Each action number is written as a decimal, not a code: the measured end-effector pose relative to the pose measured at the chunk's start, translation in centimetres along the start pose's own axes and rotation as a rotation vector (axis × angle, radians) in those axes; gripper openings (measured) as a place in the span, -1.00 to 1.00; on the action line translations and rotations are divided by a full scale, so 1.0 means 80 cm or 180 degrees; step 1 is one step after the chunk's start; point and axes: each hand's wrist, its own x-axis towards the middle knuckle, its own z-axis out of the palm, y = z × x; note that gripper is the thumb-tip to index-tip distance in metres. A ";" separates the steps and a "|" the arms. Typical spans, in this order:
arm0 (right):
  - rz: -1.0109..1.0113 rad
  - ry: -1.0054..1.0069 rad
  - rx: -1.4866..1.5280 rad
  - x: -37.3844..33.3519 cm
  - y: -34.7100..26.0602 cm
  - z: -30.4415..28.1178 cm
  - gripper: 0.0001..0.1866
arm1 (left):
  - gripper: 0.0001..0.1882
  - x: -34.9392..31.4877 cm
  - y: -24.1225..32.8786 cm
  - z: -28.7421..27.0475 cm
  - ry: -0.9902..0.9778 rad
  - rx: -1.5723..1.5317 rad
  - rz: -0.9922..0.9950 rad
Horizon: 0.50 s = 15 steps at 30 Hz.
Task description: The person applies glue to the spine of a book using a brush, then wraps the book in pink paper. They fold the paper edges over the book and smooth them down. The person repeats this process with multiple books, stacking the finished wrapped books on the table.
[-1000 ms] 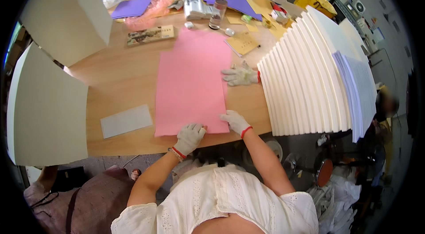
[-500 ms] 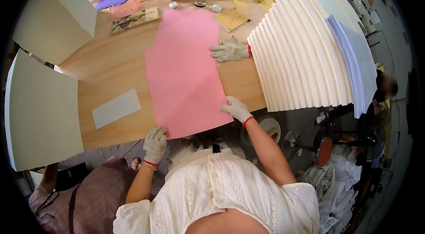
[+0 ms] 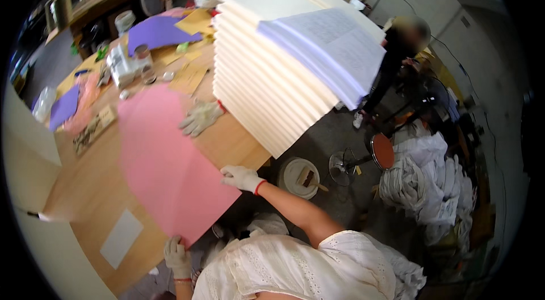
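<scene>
A large pink paper sheet lies across the wooden tabletop, its near end at the table's edge. My left hand, in a whitish glove with a red cuff, is closed on the sheet's near left corner. My right hand, gloved alike, pinches its near right side. Another pale glove with a red cuff rests on the sheet's right edge farther up; whether a hand fills it, I cannot tell. A small pale grey rectangular sheet lies left of the pink one.
On the right rises a tall cream paper stack topped with lilac sheets. A glass, purple sheets and a long box lie farther back. Beyond the table are a bucket, a stool and a person.
The view has swung to the right, so the table now appears farther left and tilted. Both my hands stay at the pink sheet's near end. The sheet has not visibly shifted on the table.
</scene>
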 end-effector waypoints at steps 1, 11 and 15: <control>-0.0036 0.0218 -0.0301 -0.019 0.003 -0.015 -0.51 | -0.62 0.014 0.011 -0.014 -0.0107 -0.0119 0.0047; 0.0307 -0.0313 0.1228 -0.250 0.045 -0.245 -0.72 | -0.61 0.135 0.096 -0.125 0.0392 -0.2066 -0.0140; 0.0157 0.0781 0.1050 -0.313 0.056 -0.383 -0.77 | -0.51 0.248 0.172 -0.208 0.0397 -0.3721 -0.0207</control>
